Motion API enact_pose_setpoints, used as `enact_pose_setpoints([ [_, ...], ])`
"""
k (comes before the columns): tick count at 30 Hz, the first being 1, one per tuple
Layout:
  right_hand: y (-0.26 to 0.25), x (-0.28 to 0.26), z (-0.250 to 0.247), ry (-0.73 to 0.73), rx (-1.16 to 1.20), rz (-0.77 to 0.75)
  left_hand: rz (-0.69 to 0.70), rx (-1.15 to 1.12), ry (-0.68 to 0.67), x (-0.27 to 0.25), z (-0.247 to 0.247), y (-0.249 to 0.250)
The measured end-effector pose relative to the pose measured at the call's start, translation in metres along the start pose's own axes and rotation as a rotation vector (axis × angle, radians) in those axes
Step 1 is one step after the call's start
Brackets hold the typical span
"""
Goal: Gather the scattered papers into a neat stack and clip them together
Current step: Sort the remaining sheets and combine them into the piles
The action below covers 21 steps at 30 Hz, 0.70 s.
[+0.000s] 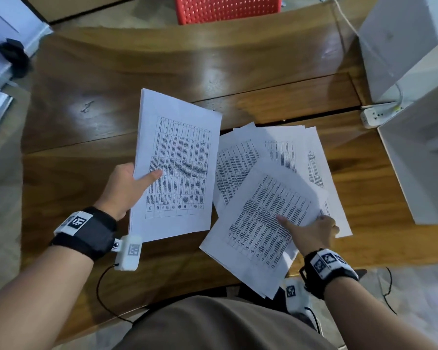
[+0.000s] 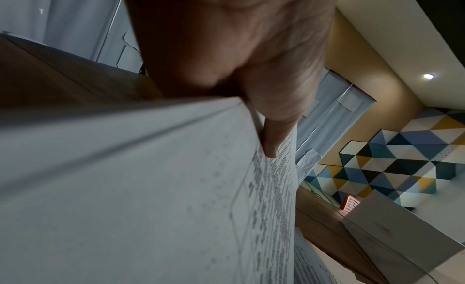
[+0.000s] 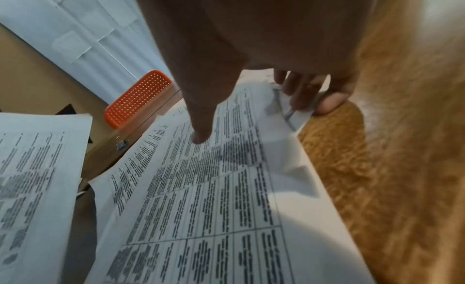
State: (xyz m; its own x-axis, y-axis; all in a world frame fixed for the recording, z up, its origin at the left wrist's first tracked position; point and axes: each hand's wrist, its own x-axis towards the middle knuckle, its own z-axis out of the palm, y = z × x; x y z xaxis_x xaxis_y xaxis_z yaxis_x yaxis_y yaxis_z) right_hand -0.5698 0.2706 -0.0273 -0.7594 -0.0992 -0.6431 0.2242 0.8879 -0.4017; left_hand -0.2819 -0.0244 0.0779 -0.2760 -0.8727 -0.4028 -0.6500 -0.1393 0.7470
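Note:
My left hand (image 1: 147,178) grips a neat stack of printed papers (image 1: 180,157) by its left edge, thumb on top, raised over the wooden table (image 1: 162,59). The left wrist view shows the thumb (image 2: 271,133) pressed on that stack (image 2: 151,188). My right hand (image 1: 306,228) pinches the right edge of a tilted printed sheet (image 1: 261,223), thumb (image 3: 201,129) on top and fingers (image 3: 302,93) curled underneath. This sheet (image 3: 214,208) overlaps several loose sheets (image 1: 283,147) fanned out on the table. A small binder clip (image 1: 86,107) lies on the table's left part, apart from both hands.
A red perforated chair (image 1: 228,8) stands beyond the table's far edge. White boxes (image 1: 415,46) crowd the right side, with a power strip (image 1: 374,116) and cable beside them. The gripped sheet's lower corner hangs over the table's near edge.

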Motion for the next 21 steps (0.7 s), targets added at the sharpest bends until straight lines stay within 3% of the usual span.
enact_pose_setpoints([
  [4,-0.019,0.005,0.008,0.069,-0.113,-0.040,0.012,0.019,-0.010,-0.004,0.004,0.003],
  [11,-0.020,0.010,0.010,-0.097,-0.217,-0.228,-0.015,0.041,0.030,-0.011,0.000,-0.002],
  [16,-0.032,0.019,-0.003,-0.118,-0.237,-0.395,-0.031,0.001,0.054,-0.018,-0.008,-0.007],
  [21,-0.045,0.028,-0.015,-0.101,-0.207,-0.383,-0.024,-0.010,0.067,-0.027,-0.012,-0.012],
])
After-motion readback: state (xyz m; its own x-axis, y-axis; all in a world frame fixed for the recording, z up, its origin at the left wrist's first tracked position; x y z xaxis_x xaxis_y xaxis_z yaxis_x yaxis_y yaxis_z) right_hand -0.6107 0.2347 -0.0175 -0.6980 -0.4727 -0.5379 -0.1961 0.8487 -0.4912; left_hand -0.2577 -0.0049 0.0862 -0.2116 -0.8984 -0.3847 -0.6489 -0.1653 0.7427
